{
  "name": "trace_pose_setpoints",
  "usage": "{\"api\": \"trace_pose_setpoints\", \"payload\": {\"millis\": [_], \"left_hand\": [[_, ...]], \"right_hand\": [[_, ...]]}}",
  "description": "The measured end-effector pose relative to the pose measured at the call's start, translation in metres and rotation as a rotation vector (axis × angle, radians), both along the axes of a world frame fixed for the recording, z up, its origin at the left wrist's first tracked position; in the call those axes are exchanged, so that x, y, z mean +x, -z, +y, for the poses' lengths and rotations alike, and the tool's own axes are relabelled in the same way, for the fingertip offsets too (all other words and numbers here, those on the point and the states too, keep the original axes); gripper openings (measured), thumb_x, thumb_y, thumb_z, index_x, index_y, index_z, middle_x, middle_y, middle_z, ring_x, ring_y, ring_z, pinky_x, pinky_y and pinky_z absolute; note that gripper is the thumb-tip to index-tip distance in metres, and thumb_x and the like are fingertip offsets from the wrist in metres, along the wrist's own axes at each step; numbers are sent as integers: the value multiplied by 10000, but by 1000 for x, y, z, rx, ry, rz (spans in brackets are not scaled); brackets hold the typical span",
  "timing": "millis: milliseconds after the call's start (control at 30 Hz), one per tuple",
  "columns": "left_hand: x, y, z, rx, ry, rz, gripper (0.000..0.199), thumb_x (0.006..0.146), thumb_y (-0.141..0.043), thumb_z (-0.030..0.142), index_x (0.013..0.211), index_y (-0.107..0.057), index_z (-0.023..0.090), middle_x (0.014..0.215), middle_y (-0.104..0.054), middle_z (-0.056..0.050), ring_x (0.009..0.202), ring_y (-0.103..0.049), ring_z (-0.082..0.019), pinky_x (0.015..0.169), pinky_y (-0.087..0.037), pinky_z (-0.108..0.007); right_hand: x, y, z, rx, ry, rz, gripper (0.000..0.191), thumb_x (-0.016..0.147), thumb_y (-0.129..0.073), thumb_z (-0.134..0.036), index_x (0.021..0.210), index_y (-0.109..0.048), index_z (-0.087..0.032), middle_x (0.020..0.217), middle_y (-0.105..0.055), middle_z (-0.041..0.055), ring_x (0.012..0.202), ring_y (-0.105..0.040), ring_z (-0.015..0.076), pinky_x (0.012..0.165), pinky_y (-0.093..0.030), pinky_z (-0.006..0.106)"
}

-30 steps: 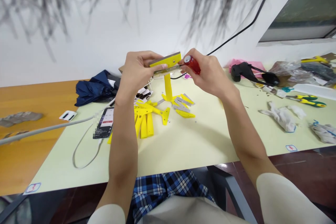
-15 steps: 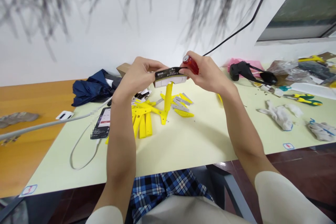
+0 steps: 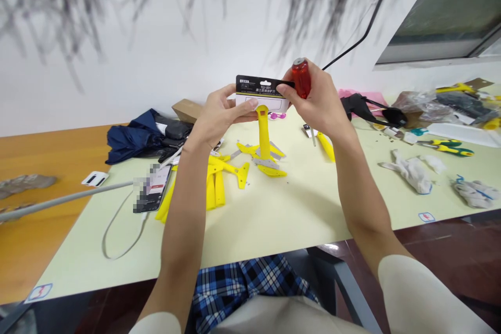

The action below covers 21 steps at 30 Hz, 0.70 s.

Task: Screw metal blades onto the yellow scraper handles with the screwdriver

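Observation:
In front of me, a black-and-white printed packaging card point(image 3: 258, 84) is held up over the table, facing me. My left hand point(image 3: 217, 117) is closed on its left side, the thumb pressed on its lower front. My right hand point(image 3: 319, 96) pinches the right end and also holds a red-handled screwdriver point(image 3: 301, 77), whose shaft points down below the hand. Under the card hangs a yellow scraper handle point(image 3: 264, 133), its holed end at the card's lower edge. Behind its lower end lie grey blades point(image 3: 278, 151) and yellow scraper heads point(image 3: 273, 171).
Several yellow scraper handles point(image 3: 219, 190) are piled by my left forearm. Further left are a phone point(image 3: 156, 193) on a white cable and a dark blue cloth point(image 3: 131, 135). White gloves point(image 3: 413, 172) and pliers point(image 3: 450, 150) lie at the right. Another yellow handle point(image 3: 326, 146) is near my right wrist.
Both hands have risen, and the card has tilted up so its printed front faces me. The screwdriver has turned more upright. The yellow scraper handle has moved right with the card.

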<state>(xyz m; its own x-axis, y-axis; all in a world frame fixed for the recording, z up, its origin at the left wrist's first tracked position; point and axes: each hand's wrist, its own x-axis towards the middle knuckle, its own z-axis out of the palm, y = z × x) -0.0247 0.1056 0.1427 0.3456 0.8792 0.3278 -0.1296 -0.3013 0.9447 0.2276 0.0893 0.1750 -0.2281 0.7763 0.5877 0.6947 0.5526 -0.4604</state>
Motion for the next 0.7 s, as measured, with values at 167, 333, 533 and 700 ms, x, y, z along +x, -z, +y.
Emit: {"api": "trace_pose_setpoints", "payload": {"millis": [167,333,533,700], "left_hand": [[4,8,11,49,-49,-95,791,752,-1064,536,1382,-665,269,1200,-852,-95,1190,-849,-385,970,-754,-494],[1,7,16,72,-185,-204,715,812,-1028,514,1371,-634,305,1228,-847,-60,1199,-848,-343,1001,-744,-473],[-2,-2,10,137,-349,-372,402,908,-952,482,1175,-700,318,1314,-830,-38,1321,-798,-325,1120,-687,-480],[-3,-5,7,153,-375,-391,413,903,-953,535,1163,-718,318,1345,-818,-43,1448,-724,-353,1125,-678,-477]], "right_hand": [[-1,8,6,53,-95,78,517,1103,-580,-757,1238,-641,-262,1094,-701,84,1066,-695,313,983,-629,467],[-7,18,17,54,-179,265,657,1087,-601,-782,1543,-537,-313,1375,-699,110,1225,-721,303,1035,-669,454],[-27,25,14,-410,-445,307,657,1024,-742,-747,1395,-719,-205,1245,-815,147,1113,-799,309,778,-719,379],[-39,27,3,-585,-604,377,546,1013,-790,-706,1207,-782,-195,1163,-849,131,1007,-830,279,727,-693,344]]}}
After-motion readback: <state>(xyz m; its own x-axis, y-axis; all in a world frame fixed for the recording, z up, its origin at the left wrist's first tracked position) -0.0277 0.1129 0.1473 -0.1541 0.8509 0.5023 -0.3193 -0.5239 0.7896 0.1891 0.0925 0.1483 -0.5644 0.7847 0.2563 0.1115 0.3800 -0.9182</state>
